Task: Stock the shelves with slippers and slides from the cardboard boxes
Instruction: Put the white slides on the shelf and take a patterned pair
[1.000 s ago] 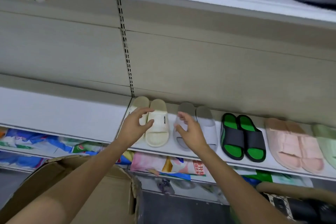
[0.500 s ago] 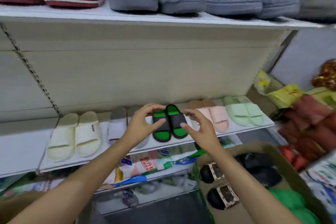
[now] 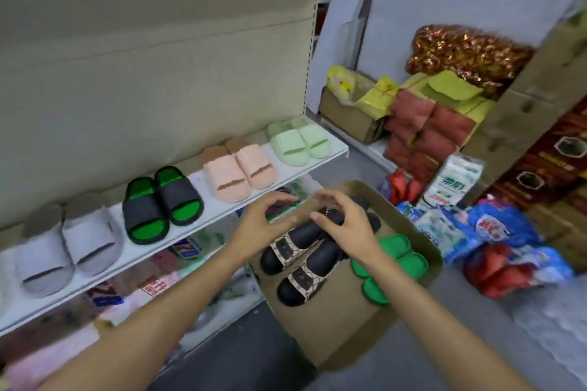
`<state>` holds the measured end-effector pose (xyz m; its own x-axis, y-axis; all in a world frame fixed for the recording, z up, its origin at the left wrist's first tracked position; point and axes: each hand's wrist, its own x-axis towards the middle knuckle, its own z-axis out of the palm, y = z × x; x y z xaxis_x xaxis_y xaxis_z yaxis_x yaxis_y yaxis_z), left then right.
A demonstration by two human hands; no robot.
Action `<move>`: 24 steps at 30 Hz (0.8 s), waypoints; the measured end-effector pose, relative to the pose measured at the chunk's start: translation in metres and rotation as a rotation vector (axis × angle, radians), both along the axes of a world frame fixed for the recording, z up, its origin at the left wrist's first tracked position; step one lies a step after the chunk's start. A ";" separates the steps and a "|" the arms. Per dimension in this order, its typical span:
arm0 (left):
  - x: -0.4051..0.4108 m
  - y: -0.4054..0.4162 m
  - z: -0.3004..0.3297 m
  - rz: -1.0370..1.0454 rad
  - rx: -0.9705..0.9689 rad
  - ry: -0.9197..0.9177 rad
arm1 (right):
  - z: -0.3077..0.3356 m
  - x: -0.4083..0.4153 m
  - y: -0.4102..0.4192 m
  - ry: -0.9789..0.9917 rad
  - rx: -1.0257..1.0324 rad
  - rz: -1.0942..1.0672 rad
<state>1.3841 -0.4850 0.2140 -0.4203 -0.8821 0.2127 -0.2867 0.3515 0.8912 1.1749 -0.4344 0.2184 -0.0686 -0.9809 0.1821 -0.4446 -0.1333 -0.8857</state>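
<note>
Hovering over black slides (image 3: 301,238) in the cardboard box (image 3: 336,320), curled fingers (image 3: 320,217) hold nothing.

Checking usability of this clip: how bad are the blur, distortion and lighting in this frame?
Head view: motion blur smears the edges, worst on the packaged goods at right and below the shelf; wide-angle bending tilts the shelf lines; light is soft and even, no hard glare; the left hand, right hand and cardboard box stay fairly readable.
</note>
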 end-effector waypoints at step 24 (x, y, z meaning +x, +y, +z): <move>-0.028 -0.169 -0.327 -0.175 0.426 -0.783 | -0.310 -0.008 -0.014 -0.400 0.940 -0.539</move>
